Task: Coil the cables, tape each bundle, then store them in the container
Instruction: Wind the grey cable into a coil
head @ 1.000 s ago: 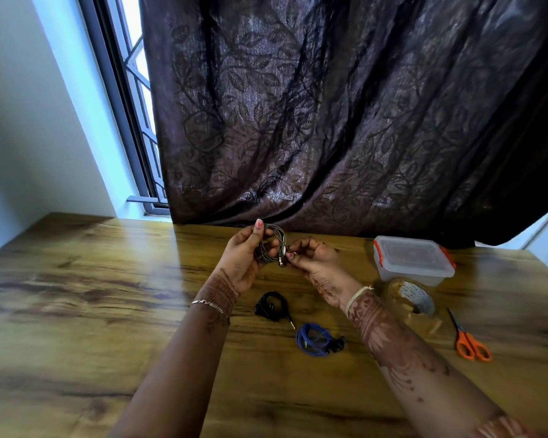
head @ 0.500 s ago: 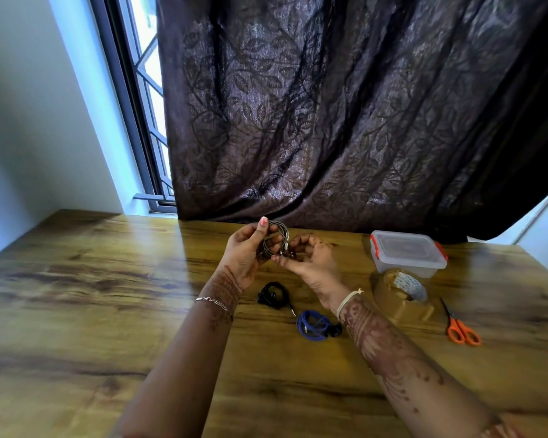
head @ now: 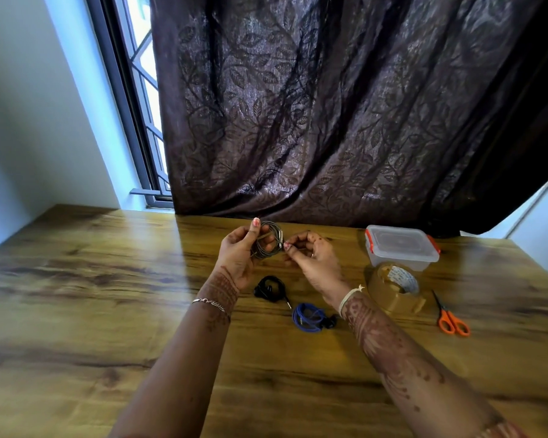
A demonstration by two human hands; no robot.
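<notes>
I've got a wood-grain table (head: 76,295) filling the lower view. Dark brown leaf-pattern curtain (head: 329,105) hangs behind its far edge and reaches the tabletop. Window (head: 143,74) with a metal grille sits left of the curtain, pale wall (head: 29,105) beside it.

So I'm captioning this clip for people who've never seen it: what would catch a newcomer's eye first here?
The left hand and right hand, raised mid-table, both hold a grey coil. Behind them a dark leaf-patterned curtain fills the upper frame. On the right sit a lidded container, a tape roll and orange scissors; a black cable and a blue cable lie between the forearms.
</notes>
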